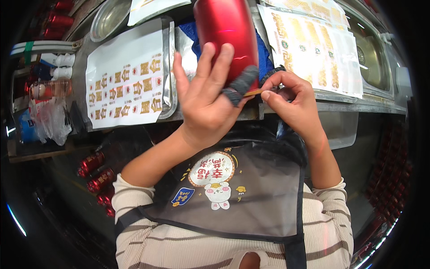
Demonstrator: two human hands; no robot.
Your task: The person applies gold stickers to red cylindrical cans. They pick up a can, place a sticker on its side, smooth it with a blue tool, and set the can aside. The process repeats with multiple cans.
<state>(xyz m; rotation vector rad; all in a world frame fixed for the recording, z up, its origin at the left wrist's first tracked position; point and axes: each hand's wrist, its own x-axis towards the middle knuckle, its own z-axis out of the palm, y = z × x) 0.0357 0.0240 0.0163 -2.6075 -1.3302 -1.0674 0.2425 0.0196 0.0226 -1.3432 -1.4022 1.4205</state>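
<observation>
A shiny red metallic bottle or canister point(227, 31) lies on a blue cloth point(190, 38) at the table's front edge, its near end toward me. My left hand point(206, 101) presses on its side, some fingers stretched along it, with dark grey tape around one finger. At the near end, my right hand point(290, 101) pinches a thin gold strip point(254, 92), whose other end meets the bottle beside my left fingers. Its index finger also wears dark tape. The left thumb and part of the strip are hidden.
Left, a sheet of gold and red decals point(123, 96) lies on a metal tray point(169, 101). Right, gold decal sheets point(313, 58) lie beside a metal sink point(371, 54). A metal bowl point(107, 20) is far left. Red bottles point(99, 179) stand low left; a translucent bin point(338, 130) sits below the counter.
</observation>
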